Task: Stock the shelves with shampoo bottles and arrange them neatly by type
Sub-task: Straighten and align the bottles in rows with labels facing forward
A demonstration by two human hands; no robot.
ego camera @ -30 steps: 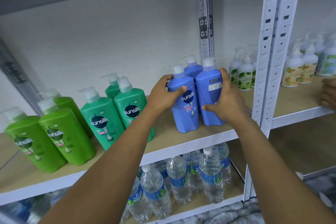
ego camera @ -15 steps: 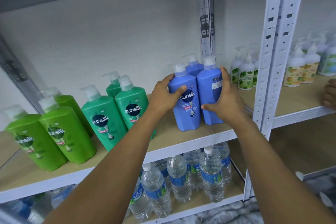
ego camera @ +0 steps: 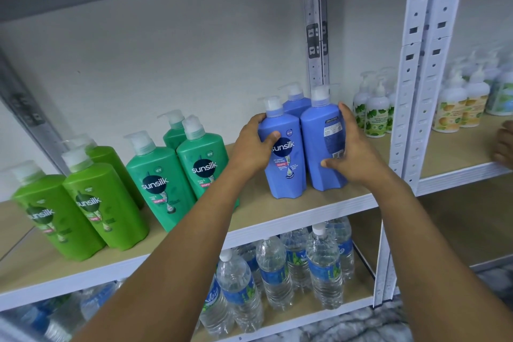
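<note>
Three blue Sunsilk pump bottles stand at the right end of the wooden shelf point(ego camera: 277, 219). My left hand point(ego camera: 254, 147) grips the front left blue bottle point(ego camera: 287, 166), whose logo faces me. My right hand point(ego camera: 352, 150) grips the front right blue bottle point(ego camera: 316, 147), which shows its back label. The third blue bottle point(ego camera: 295, 104) stands behind them. To the left stand three teal-green bottles point(ego camera: 158, 183) and three light green bottles point(ego camera: 102, 208), all upright.
Two white uprights point(ego camera: 416, 91) divide this bay from the right one, where white soap pump bottles point(ego camera: 374, 114) stand. Water bottles point(ego camera: 277, 272) fill the shelf below. Another person's hand point(ego camera: 503, 147) shows at the right edge.
Both hands and the two front blue bottles have stayed nearly in place. The view has shifted slightly.
</note>
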